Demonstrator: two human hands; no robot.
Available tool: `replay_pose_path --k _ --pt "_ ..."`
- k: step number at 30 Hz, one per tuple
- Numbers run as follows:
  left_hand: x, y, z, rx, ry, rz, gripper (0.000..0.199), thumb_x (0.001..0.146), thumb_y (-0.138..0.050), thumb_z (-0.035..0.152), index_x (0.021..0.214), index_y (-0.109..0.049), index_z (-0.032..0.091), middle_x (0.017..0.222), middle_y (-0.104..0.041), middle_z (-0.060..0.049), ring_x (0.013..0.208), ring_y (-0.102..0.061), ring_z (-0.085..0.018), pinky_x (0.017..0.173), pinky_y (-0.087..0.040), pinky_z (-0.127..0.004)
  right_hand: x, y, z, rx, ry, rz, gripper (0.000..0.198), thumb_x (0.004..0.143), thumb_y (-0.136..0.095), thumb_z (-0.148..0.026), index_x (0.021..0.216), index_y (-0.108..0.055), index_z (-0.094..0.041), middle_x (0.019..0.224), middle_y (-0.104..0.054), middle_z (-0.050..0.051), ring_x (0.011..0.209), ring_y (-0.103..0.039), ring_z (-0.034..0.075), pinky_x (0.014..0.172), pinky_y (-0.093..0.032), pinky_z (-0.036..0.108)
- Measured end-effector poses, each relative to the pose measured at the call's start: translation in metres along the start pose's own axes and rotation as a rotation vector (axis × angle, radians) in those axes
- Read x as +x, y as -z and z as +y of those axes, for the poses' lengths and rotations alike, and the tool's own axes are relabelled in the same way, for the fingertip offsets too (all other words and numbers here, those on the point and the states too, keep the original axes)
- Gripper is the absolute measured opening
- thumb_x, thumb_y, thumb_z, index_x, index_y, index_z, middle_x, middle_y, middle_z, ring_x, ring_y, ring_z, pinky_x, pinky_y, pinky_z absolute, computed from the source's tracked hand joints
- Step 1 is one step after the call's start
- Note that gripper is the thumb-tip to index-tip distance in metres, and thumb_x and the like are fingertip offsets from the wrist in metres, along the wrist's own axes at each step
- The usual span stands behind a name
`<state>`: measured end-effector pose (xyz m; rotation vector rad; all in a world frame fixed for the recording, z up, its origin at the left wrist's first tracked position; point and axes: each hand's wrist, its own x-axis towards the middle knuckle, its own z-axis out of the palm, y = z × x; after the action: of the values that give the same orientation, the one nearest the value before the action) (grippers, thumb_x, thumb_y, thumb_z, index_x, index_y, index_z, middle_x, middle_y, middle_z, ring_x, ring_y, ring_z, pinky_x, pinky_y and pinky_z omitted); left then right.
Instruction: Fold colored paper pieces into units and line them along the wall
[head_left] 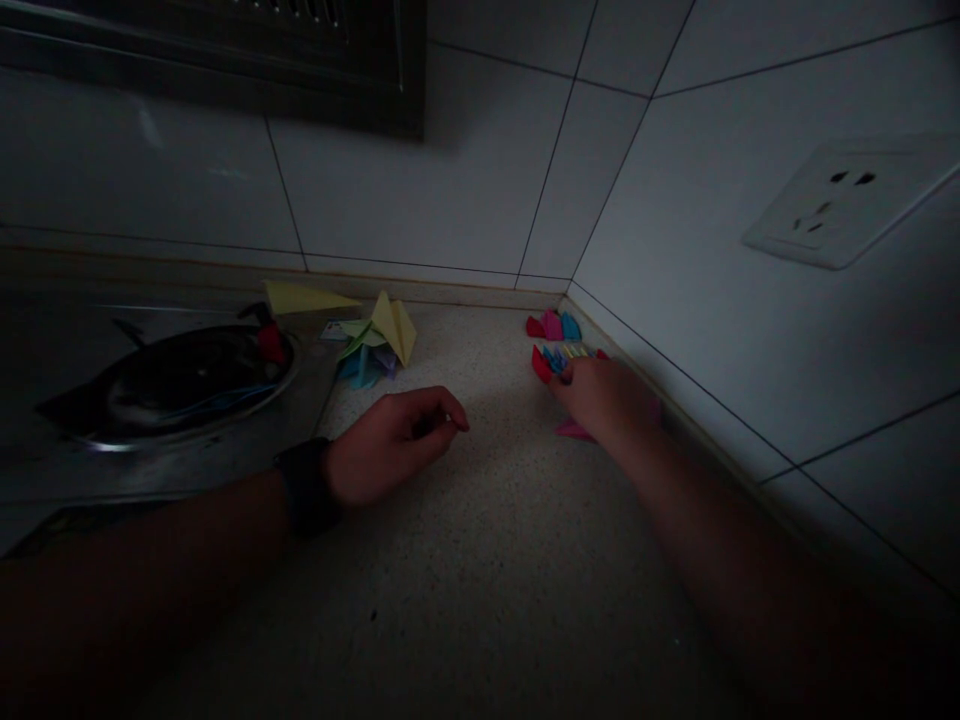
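My right hand (600, 395) reaches to a row of small folded paper pieces by the right wall. Its thumb is at a red folded paper (539, 365) and blue folded paper (555, 358); the fingers are bent and partly hidden, so what they grip is unclear. Pink paper (574, 431) shows beneath this hand. Above the countertop, my left hand (397, 440) has curled fingers, thumb and index tips close together, with nothing visible in them. Behind it lies a pile of folded papers, with a yellow paper plane (395, 328) and a light-blue paper (364, 368).
Another group of folded papers, with a pink one (552, 325), sits in the corner. At left is a gas stove (195, 385) with a yellow paper (309, 297) at its back edge. A dark range hood (225, 70) hangs above; a socket (844, 205) is on the right wall.
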<state>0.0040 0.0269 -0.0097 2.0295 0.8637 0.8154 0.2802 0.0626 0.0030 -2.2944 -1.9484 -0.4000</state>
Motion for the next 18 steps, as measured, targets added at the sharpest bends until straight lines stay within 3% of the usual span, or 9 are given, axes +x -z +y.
replay_pose_path --k 12,18 --pt "-0.0005 -0.0017 0.0029 0.06 0.017 -0.06 0.017 0.088 -0.049 0.025 0.095 -0.062 0.016 0.07 -0.053 0.002 0.06 -0.045 -0.01 0.055 -0.035 -0.022 -0.0026 0.0023 -0.0033 -0.002 -0.004 0.042 0.069 0.088 -0.031 -0.07 0.079 -0.072 -0.016 0.071 -0.068 0.016 0.067 -0.064 0.026 0.061 -0.044 0.036" --pt "-0.0027 -0.0013 0.0026 0.098 0.007 -0.122 0.016 0.087 -0.049 0.022 0.095 -0.061 0.017 0.07 -0.055 0.002 0.06 -0.046 -0.01 0.055 -0.034 -0.023 -0.0008 0.0024 0.0002 -0.004 0.01 -0.002 0.068 0.088 -0.03 -0.071 0.079 -0.072 -0.018 0.07 -0.068 0.014 0.065 -0.064 0.025 0.061 -0.043 0.035"
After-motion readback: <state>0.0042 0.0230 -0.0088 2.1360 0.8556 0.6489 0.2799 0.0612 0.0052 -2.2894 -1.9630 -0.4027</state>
